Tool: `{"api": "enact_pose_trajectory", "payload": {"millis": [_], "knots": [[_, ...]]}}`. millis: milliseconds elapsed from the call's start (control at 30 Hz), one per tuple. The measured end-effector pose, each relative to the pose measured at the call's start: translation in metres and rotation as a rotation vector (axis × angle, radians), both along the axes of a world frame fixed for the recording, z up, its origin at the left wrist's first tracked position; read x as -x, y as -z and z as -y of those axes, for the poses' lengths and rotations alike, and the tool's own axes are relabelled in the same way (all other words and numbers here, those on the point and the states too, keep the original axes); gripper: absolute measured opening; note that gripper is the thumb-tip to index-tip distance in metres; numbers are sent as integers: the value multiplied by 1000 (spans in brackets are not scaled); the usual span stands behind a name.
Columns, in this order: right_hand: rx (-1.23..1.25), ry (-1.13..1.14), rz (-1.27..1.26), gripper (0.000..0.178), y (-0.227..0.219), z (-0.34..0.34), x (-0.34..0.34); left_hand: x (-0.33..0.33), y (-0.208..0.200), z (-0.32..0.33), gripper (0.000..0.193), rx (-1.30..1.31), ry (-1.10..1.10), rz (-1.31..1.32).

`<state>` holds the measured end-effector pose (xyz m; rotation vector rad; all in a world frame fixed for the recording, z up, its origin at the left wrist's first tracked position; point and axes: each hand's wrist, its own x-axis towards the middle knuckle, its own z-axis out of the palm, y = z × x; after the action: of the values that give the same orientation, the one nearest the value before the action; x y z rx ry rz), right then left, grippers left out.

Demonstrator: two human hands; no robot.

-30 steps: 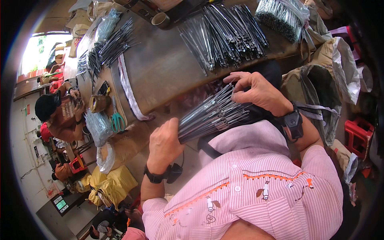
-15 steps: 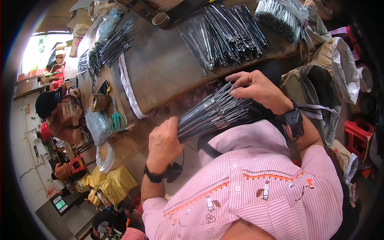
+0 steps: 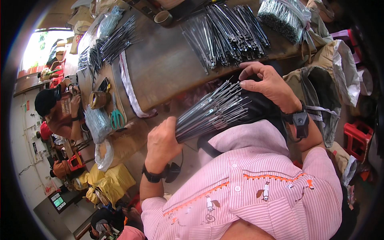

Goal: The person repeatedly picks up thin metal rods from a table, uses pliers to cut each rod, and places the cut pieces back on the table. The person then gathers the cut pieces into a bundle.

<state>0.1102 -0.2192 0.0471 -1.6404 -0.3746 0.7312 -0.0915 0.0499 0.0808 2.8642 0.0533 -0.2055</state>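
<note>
A fanned bundle of thin silvery metal strips with small looped ends (image 3: 214, 110) lies above my lap, near the table's front edge. My left hand (image 3: 163, 143) is closed around its lower left end. The strips' looped tips spread out toward the upper right. At those tips is my right hand (image 3: 266, 84), its thumb and curled index finger pinched near the end of one strip. On the table just beyond lies a wide row of similar metal strips (image 3: 236, 36).
The brown table (image 3: 160, 76) also bears another strip pile (image 3: 118, 40), a wrapped bundle (image 3: 282, 20), a small cup (image 3: 163, 18) and green-handled scissors (image 3: 117, 119). Sacks (image 3: 316, 92) and a red stool (image 3: 357, 138) stand at the right. A person (image 3: 64, 108) sits at the left.
My right hand has moved slightly right and up, from over the strips out to their looped tips. My left hand keeps its hold, and the bundle stays in nearly the same place.
</note>
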Motion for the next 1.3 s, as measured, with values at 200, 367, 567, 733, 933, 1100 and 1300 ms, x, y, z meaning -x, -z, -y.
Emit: {"api": "enact_pose_trajectory", "payload": {"millis": [200,367,567,733,933,1100,1300], "knots": [[62,-66,282,21,-10,0,9,-7,-4,6,45,-1,24,52],[17,-125,186,19,-7,-8,13,-11,-6,8,37,-2,41,79],[-101,-103,93,16,-5,-12,14,-11,-7,10,36,13,35,74],[-126,-67,-34,13,-10,-8,10,-9,-7,10,37,54,23,39],[-153,5,-90,15,-10,4,0,-4,-5,4,53,39,-20,-33],[-142,2,-51,21,-7,3,1,-3,-3,5,43,88,-37,-6],[-4,119,610,17,-14,-1,11,-4,-4,8,39,103,-51,4]]}}
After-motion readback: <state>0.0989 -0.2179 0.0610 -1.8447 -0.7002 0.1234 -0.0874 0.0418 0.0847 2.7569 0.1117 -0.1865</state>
